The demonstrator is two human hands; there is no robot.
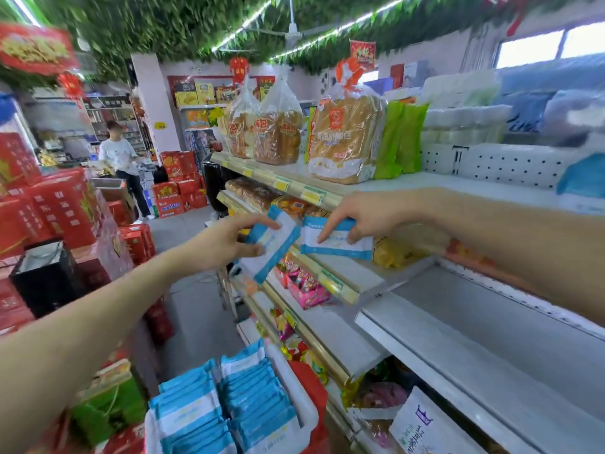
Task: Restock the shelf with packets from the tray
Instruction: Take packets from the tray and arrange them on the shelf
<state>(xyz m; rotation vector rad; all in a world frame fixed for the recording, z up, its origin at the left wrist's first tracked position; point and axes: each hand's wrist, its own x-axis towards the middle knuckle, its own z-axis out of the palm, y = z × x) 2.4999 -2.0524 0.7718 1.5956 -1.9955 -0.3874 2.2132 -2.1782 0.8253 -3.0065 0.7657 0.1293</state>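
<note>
My left hand [226, 240] grips a blue-and-white packet [273, 247] that hangs tilted in the air beside the shelf. My right hand [363, 213] pinches a second, similar packet [334, 242] from above, just in front of the shelf's upper board [442, 188]. The two packets almost touch at their near edges. Below them, at the bottom of the view, a white tray [309, 411] holds several rows of the same blue-and-white packets [229, 407], standing on edge.
Bread loaves [343, 136] and green bags [401, 139] stand on the upper board; one blue packet [582, 178] lies at its far right. Lower boards hold snacks [304, 286]. Red gift boxes [62, 211] line the aisle's left, where a person [122, 158] stands far off.
</note>
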